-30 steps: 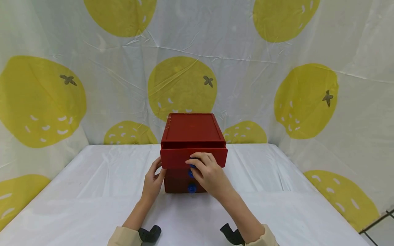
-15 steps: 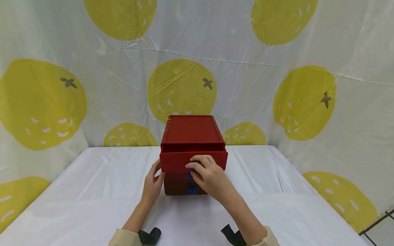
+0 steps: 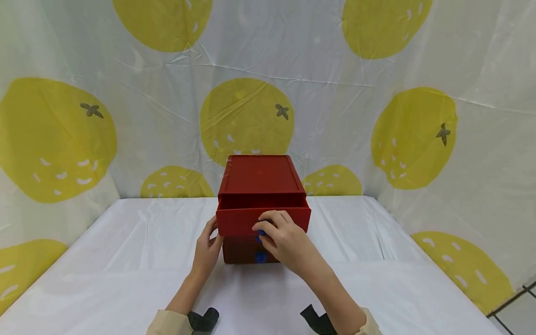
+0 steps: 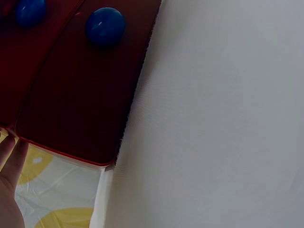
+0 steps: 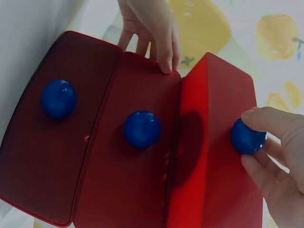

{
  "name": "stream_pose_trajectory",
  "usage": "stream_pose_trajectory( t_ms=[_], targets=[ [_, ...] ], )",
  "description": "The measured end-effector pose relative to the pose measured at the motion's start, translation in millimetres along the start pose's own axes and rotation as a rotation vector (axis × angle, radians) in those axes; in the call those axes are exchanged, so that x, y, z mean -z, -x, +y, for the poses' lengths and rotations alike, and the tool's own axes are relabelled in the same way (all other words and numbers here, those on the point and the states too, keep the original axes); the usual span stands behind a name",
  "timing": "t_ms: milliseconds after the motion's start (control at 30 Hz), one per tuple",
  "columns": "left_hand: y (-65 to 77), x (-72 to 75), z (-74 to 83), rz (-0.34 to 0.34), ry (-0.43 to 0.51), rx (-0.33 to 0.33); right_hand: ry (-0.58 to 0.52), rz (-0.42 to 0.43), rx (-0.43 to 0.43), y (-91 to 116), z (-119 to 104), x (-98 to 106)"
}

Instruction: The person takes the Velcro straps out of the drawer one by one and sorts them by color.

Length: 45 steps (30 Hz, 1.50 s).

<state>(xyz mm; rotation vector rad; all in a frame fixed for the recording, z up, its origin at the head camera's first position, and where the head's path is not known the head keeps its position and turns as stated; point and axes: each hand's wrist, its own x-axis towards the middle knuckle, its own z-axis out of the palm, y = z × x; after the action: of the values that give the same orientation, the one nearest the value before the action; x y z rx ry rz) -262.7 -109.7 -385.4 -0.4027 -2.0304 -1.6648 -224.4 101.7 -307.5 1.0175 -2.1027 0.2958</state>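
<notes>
A red drawer cabinet (image 3: 263, 174) stands in the middle of the table, its top drawer (image 3: 238, 222) pulled partway out. Fingers and thumb of my right hand (image 3: 289, 239) pinch the blue round knob (image 5: 247, 136) on that drawer. My left hand (image 3: 207, 246) rests its fingertips against the cabinet's left side, just below the drawn-out drawer. Below, the middle drawer (image 5: 123, 175) and bottom drawer (image 5: 52, 142) are closed, each with a blue knob. What lies inside the top drawer cannot be made out.
White cloth (image 3: 146, 274) covers the table. Behind it hangs a white curtain (image 3: 318, 111) printed with yellow fruit, which also runs along both sides. A grey tiled patch (image 3: 519, 311) shows at the lower right.
The top drawer has come further out toward me, with my right hand on its knob, and the gap above it is wider. My left hand stays at the cabinet's side.
</notes>
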Motion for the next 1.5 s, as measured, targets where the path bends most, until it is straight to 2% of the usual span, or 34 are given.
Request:
stream_pose_trajectory(
  t_ms=[833, 1033, 1500],
  targets=[
    [0.7, 0.6, 1.3, 0.005, 0.000, 0.012, -0.053, -0.061, -0.031, -1.6, -4.6, 8.0],
    [1.3, 0.2, 0.5, 0.004, 0.025, 0.008, -0.062, -0.075, -0.030, -1.9, -6.1, 10.4],
    [1.1, 0.9, 1.3, -0.008, 0.011, 0.035, -0.052, -0.100, -0.029, -3.2, -8.5, 16.1]
  ],
)
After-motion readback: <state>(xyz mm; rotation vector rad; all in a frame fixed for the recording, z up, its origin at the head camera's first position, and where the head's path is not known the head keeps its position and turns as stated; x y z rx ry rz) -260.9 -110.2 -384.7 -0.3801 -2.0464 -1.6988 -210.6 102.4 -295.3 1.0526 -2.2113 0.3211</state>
